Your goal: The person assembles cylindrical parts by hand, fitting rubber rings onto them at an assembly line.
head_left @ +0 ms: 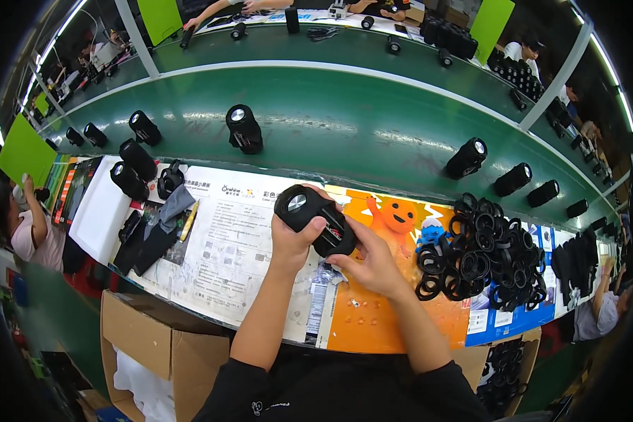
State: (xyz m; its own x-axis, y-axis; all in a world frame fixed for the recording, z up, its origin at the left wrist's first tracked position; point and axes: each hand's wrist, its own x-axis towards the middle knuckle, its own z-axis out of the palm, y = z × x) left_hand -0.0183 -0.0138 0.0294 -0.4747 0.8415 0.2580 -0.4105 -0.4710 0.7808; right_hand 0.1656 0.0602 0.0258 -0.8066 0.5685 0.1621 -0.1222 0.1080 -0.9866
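A black cylindrical portable speaker (337, 235) is held between my two hands above the worktable, its round silver-centred end tilted up and to the left. My left hand (293, 244) wraps round its left end, with the thumb across the side. At the lower right end, my right hand (374, 261) grips it with thumb and fingers. To the right of my hands lies a heap of black plastic rings (485, 243). Small clear pieces (355, 304) lie on the orange sheet (401, 323) by my right forearm.
A green conveyor belt (344, 105) carries several black speakers (245, 130). Left on the table are two speakers (138, 160), a dark cloth (155, 246) and a yellow marker (189, 221). Cardboard boxes (137, 330) stand below the front edge. Co-workers (39, 225) sit at both sides.
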